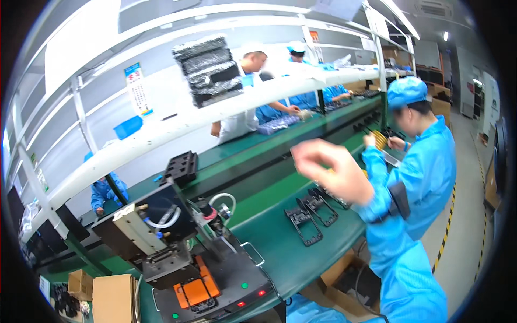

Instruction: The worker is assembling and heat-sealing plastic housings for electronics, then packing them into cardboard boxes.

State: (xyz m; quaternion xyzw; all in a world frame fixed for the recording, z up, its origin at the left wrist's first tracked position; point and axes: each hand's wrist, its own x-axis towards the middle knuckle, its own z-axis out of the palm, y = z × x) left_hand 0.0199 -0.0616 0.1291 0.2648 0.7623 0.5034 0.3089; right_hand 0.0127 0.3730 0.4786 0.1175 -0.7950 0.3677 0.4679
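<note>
My right hand [336, 169] is raised in the air above the green workbench [269, 237], its blue-sleeved arm reaching up from the lower right. Motion blurs the fingers, which look curled; whether they hold anything cannot be made out. Below and to its left, several black plastic frames [305, 222] lie on the bench. At the lower left stands a pneumatic press [161, 242]. An orange fixture [200, 282] sits on its black base, with a thin black frame [203, 306] at its near end. My left hand is out of view.
A co-worker in blue [420, 156] sits close on the right, holding a yellow ringed thing [379, 141]. A white shelf rail [269, 89] crosses above the bench. A black tray [181, 168] lies beyond the press; an open carton [344, 277] stands below the bench edge.
</note>
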